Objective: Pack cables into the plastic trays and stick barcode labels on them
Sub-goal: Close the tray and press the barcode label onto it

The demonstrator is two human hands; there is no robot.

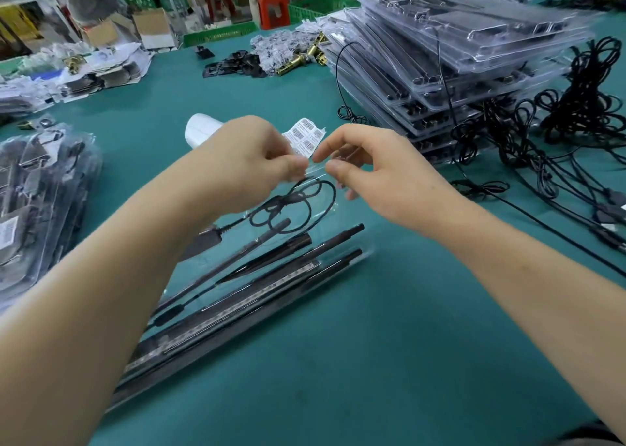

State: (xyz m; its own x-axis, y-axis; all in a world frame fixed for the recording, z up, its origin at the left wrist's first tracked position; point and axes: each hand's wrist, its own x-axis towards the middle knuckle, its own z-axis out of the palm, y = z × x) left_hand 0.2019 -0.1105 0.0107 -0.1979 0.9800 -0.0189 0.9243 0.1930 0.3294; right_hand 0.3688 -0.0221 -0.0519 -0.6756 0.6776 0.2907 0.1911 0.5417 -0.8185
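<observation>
Lying slantwise on the green surface (372, 327), the clear plastic tray (367, 252) holds long black rods (271, 286) and a coiled black cable (298, 205). The left hand (250, 154) and right hand (379, 174) each pinch its far, see-through edge, which is hard to make out. A barcode label sheet (305, 135) lies just behind, partly hidden by fingers.

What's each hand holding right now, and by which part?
Left hand pinches the label sheet by its near edge. Right hand pinches beside it; what it holds cannot be told.
</observation>
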